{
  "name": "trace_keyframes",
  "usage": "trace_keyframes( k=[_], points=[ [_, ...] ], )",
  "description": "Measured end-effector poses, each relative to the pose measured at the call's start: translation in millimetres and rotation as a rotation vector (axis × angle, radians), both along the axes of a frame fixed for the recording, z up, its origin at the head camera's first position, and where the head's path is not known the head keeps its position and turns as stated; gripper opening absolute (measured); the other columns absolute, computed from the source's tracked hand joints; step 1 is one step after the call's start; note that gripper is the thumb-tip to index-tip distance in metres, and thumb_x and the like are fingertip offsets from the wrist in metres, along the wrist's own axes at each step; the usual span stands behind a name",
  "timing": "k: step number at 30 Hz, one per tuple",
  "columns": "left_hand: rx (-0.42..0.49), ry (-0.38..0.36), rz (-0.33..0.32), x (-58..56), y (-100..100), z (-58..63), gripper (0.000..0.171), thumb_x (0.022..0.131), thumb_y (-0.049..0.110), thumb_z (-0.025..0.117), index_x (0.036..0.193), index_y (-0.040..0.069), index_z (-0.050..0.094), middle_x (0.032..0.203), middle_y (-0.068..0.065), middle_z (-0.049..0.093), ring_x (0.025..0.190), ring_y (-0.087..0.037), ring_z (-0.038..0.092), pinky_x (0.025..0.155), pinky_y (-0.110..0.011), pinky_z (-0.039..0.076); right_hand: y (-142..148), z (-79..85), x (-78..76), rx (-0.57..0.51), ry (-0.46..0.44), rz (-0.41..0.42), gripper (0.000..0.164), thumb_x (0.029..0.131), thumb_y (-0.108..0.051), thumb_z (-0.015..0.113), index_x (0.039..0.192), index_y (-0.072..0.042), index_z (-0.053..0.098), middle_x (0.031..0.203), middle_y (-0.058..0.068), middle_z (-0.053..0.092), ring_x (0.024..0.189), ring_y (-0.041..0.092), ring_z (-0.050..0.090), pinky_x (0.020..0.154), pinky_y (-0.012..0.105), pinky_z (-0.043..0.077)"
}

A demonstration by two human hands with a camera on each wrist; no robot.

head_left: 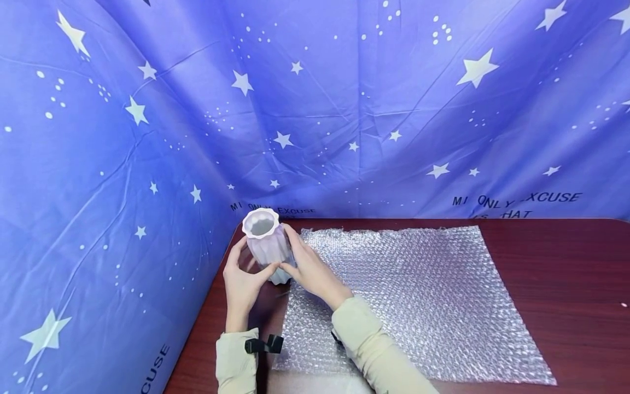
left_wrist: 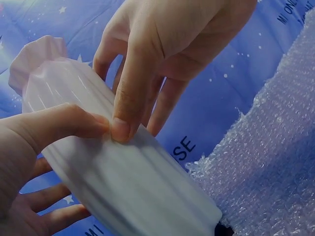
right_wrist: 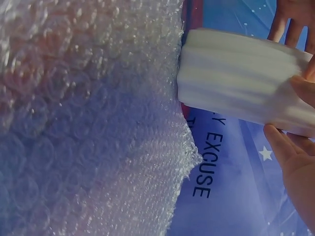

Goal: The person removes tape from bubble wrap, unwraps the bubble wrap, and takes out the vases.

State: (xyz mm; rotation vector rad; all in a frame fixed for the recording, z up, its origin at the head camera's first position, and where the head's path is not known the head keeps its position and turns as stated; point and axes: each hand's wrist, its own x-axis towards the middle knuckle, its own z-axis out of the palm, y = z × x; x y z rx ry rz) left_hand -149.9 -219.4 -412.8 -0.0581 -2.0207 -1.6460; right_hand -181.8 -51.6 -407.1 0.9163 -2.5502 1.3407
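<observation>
A pale, ribbed vase (head_left: 268,247) with a scalloped rim stands nearly upright between both hands at the left of the table. My left hand (head_left: 244,279) grips it from the left, and my right hand (head_left: 312,269) grips it from the right. In the left wrist view the two thumbs meet on the front of the vase (left_wrist: 113,162), fingers reaching round its sides. The vase's base lies close beside the edge of a sheet of bubble wrap (right_wrist: 98,123) in the right wrist view.
The bubble wrap (head_left: 413,301) is spread flat over the middle of the dark red wooden table (head_left: 566,273). A blue curtain (head_left: 344,109) with white stars hangs behind and along the left side. A black strap (head_left: 266,344) sits at the left cuff.
</observation>
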Motion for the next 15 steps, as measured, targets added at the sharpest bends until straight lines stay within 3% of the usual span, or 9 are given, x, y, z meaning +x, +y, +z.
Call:
trace_keyframes(
  k=[4, 11, 15],
  points=[
    [0.015, 0.006, -0.013, -0.8, -2.8, -4.3, 0.08, 0.065, -0.005, 0.089, 0.137, 0.006, 0.056, 0.129, -0.01, 0.061, 0.113, -0.013, 0.062, 0.09, -0.018, 0.053, -2.4, -2.8, -0.7, -0.007, 0.011, -0.005, 0.083, 0.093, -0.012, 0.069, 0.157, -0.006, 0.017, 0.16, 0.016, 0.03, 0.14, 0.031, 0.041, 0.114, 0.042, 0.038],
    [-0.003, -0.011, 0.001, 0.8, -1.5, -0.5, 0.081, 0.066, -0.009, 0.087, 0.139, 0.002, 0.053, 0.133, -0.014, 0.058, 0.117, -0.021, 0.06, 0.092, -0.019, 0.053, -3.9, -3.4, -1.4, -0.008, -0.003, -0.004, 0.082, 0.094, -0.014, 0.068, 0.158, -0.006, 0.017, 0.16, 0.015, 0.03, 0.142, 0.029, 0.039, 0.116, 0.042, 0.036],
    [-0.005, -0.005, 0.008, -1.3, -4.5, -4.3, 0.081, 0.066, -0.006, 0.088, 0.139, 0.006, 0.054, 0.134, -0.01, 0.058, 0.119, -0.022, 0.059, 0.094, -0.017, 0.051, -5.3, -2.1, -2.2, -0.016, -0.015, 0.003, 0.081, 0.095, -0.015, 0.067, 0.157, -0.007, 0.017, 0.159, 0.015, 0.031, 0.142, 0.028, 0.039, 0.116, 0.042, 0.036]
  ],
)
